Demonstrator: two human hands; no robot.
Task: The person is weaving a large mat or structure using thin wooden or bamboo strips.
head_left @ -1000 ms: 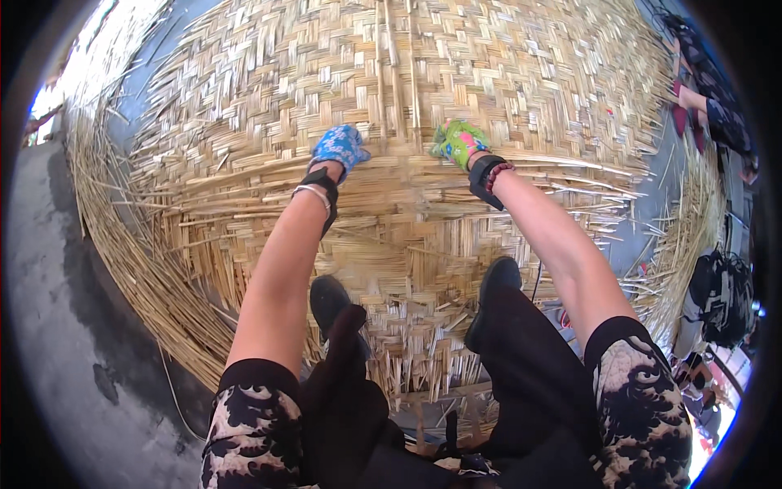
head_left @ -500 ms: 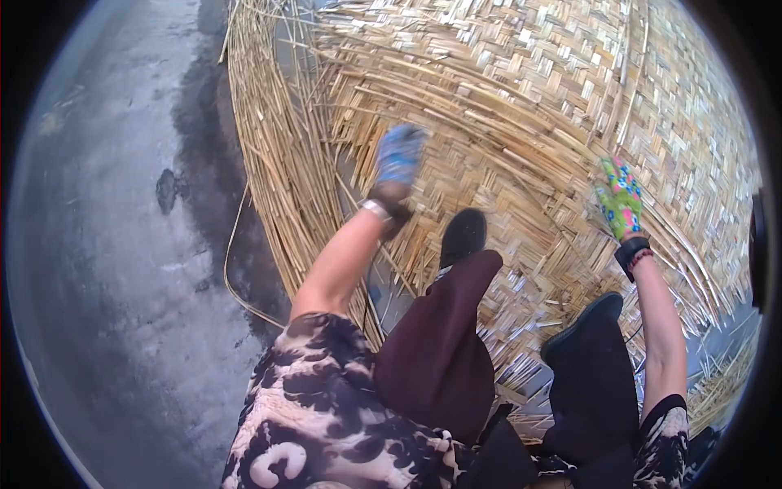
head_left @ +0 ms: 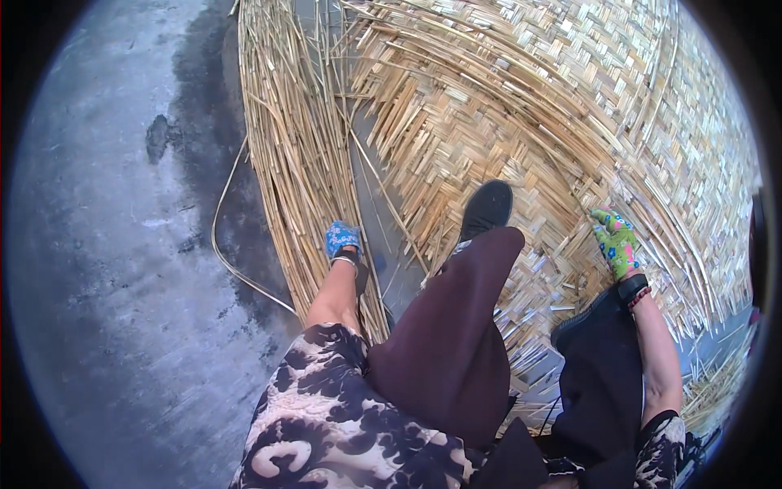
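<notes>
My left hand (head_left: 342,238), in a blue patterned glove, rests on the long bundle of split reeds (head_left: 297,155) at the left. Its fingers curl down among the stalks, and whatever they grip is hidden. Over a large woven reed mat (head_left: 456,138), my right hand (head_left: 617,243) wears a green flowered glove. Its fingers reach out, slightly bent and apart, touching or just above a band of loose strips (head_left: 562,167) across the weave. I make out nothing held in it.
My shoe (head_left: 487,204) stands on the mat, the other foot (head_left: 582,322) near its frayed near edge. Grey concrete floor (head_left: 106,269) spreads to the left, with one bent reed (head_left: 218,216) lying there. More loose reeds (head_left: 717,387) lie at the lower right.
My left hand has moved from above the mat, left and nearer to me, down onto the reed bundle. My right hand stays over the mat, its fingers more bent. The view has shifted slightly.
</notes>
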